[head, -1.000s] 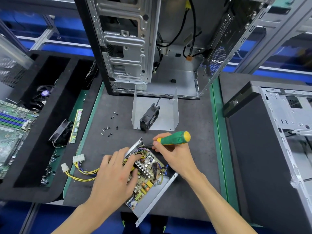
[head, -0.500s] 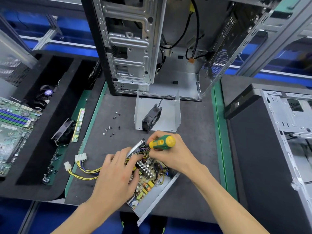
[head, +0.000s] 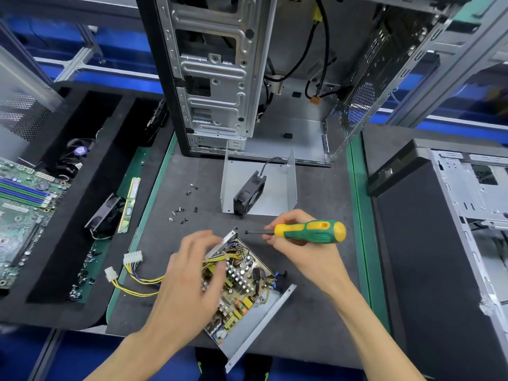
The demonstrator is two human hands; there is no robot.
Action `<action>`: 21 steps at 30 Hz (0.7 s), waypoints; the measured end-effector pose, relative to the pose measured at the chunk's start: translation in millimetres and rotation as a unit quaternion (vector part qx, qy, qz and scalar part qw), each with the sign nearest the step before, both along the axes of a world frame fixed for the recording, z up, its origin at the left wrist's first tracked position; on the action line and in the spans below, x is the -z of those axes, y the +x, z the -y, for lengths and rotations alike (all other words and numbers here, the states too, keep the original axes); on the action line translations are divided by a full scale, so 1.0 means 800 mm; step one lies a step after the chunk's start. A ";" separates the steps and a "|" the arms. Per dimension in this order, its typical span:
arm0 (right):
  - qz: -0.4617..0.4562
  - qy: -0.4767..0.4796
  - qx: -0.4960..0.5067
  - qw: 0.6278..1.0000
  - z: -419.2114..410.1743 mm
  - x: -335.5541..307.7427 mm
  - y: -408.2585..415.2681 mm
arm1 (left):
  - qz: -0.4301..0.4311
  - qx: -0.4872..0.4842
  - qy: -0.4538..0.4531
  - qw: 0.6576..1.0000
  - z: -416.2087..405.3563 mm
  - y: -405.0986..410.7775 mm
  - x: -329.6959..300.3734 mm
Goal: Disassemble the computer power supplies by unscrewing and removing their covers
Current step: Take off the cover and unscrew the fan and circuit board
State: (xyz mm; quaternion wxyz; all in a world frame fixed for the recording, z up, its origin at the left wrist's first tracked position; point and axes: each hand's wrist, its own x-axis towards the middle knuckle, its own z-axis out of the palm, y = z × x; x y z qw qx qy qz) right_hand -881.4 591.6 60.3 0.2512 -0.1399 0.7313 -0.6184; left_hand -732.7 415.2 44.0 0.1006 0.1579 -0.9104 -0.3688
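While the left hand point(head: 189, 281) lifts, the screwdriver point(head: 308, 231) has swung level.

Before you: one opened power supply point(head: 242, 292), one screwdriver point(head: 310, 229), one removed cover point(head: 261, 185), two fans point(head: 248, 193) point(head: 103, 215), about ten loose screws point(head: 182, 207), two computer cases point(head: 247, 78) point(head: 445, 243).

Power supply point(head: 242, 292): cover off, circuit board exposed, lying diagonally in its open metal tray, yellow cables trailing left. Removed U-shaped cover point(head: 277, 188): lies beyond, black fan point(head: 248, 193) inside.
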 end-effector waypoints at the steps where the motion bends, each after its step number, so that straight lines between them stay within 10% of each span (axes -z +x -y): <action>1: 0.006 -0.034 0.019 0.999 -0.002 -0.008 -0.002 | -0.020 -0.054 0.088 0.994 0.007 -0.008 -0.008; 4: 0.039 -0.165 0.025 0.985 0.001 -0.038 -0.007 | -0.071 -0.150 0.186 0.968 0.035 -0.047 -0.037; 7: 0.046 -0.206 -0.052 0.976 0.029 -0.055 -0.002 | -0.027 -0.051 0.193 0.980 0.038 -0.086 -0.050; 13: 0.069 -0.196 0.127 0.970 0.040 -0.053 -0.020 | 0.122 -0.058 -0.049 0.990 0.096 -0.099 -0.007; 16: 0.079 -0.063 0.211 0.972 -0.002 -0.023 -0.030 | 0.252 -0.010 -0.273 0.928 0.120 -0.108 0.030; 21: -0.069 0.351 0.133 0.924 -0.056 0.055 -0.001 | 0.237 0.075 -0.266 0.931 0.126 -0.126 0.064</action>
